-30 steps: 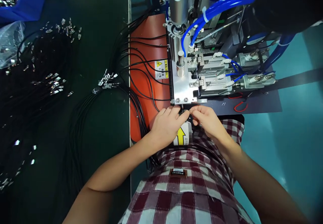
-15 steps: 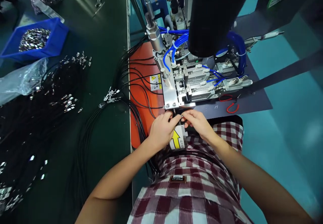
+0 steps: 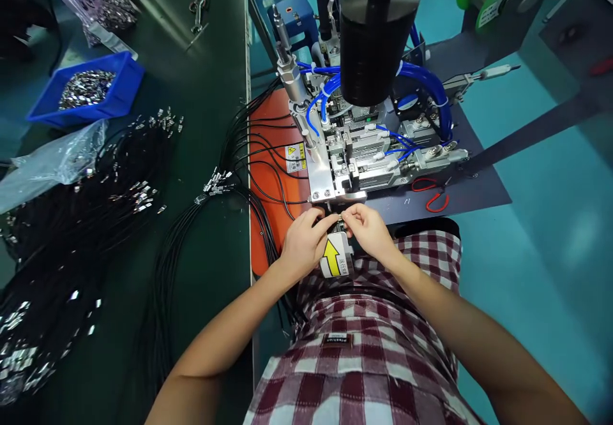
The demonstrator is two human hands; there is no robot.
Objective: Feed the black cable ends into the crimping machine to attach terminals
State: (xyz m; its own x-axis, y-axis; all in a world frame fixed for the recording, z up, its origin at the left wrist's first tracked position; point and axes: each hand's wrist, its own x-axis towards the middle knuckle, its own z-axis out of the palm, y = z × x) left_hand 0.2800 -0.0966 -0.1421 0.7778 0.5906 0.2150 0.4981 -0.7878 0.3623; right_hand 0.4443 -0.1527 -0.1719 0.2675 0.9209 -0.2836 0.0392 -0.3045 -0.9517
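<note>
My left hand and my right hand meet just in front of a small machine with a silver plate and blue air hoses. Both hands pinch a small silver metal terminal between their fingertips, close to the machine's front slot. A white label with a yellow arrow lies right under the hands. Black wires run across the orange pad to the left of the machine.
A bundle of black wires with metal ends lies on the dark green table. More wires pile at the left. A blue bin of metal parts and a plastic bag sit at the back left. Red-handled snips lie right of the machine.
The view has tilted up and back, showing more of the table and machine. Both hands stay together at the machine's front, and the small terminal between the fingertips now shows.
</note>
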